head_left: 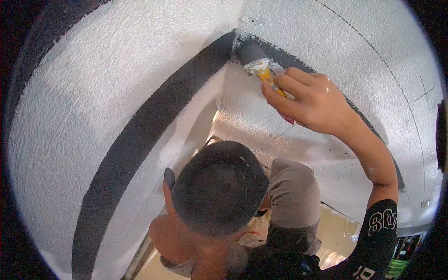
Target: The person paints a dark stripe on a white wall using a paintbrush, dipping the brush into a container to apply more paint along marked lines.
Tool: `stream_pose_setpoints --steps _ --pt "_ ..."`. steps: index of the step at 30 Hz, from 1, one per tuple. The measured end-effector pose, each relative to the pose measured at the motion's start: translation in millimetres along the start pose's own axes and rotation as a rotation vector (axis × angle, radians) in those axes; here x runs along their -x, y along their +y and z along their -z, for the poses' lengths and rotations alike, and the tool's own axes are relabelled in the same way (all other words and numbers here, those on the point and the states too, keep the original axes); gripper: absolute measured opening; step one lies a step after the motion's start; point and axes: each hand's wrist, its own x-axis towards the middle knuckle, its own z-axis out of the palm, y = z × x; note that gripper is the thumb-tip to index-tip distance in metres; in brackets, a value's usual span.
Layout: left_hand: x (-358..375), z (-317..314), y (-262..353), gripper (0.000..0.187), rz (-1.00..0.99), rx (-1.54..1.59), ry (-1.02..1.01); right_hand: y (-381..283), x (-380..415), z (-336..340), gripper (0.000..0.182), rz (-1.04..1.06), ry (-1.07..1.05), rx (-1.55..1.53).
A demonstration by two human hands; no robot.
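My right hand [310, 98] is closed round the yellow handle of a paintbrush [265, 74]. The brush's whitish, paint-smeared ferrule shows beyond the fingers, and its dark bristles touch the dark grey band [284, 58] just right of the wall corner. A round dark bowl [219, 189] hangs low in the middle, its inside coated dark. Along the bowl's left edge runs my left hand [169, 186], of which a thumb with a dark tip shows; its other fingers are hidden behind the bowl.
The rough white wall [60, 126] carries a wide dark curved band [135, 140] left of the corner. Thin pencil-like lines mark the right wall. A bent knee in grey-brown cloth [294, 196] is beside the bowl. Something green [397, 267] lies at lower right.
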Motion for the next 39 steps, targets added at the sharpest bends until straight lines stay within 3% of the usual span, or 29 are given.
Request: stream_pose_setpoints --steps 4,10,12,18,28,34,36,37,39 --pt "-2 5 0 0.096 -0.108 -0.156 -0.042 2 -11 -3 0.042 0.019 0.018 0.02" --pt "-3 5 -3 0.091 -0.223 -0.288 0.217 -4 -3 -1 0.04 0.025 -0.053 0.048" --pt "-8 10 5 0.108 -0.103 0.316 -0.071 -5 -3 1 0.039 0.03 -0.071 0.054" --pt "-12 13 -10 0.108 -0.31 0.076 -0.072 0 -16 -4 0.037 0.058 0.001 0.065" --pt "-6 9 -3 0.1 -0.198 0.032 0.011 -2 -8 5 0.033 0.042 -0.098 0.053" --pt "-5 4 -5 0.097 -0.254 -0.22 -0.022 7 -13 -7 0.035 0.04 -0.101 0.042" --pt "5 -17 -31 0.087 -0.11 0.077 0.222 9 -9 -7 0.036 0.05 -0.109 0.061" --pt "8 -18 -35 0.087 -0.108 0.076 0.222 8 -5 -5 0.037 0.04 -0.114 0.05" --pt "8 -15 -34 0.086 -0.242 -0.517 0.322 3 -3 -2 0.037 0.033 -0.117 0.039"
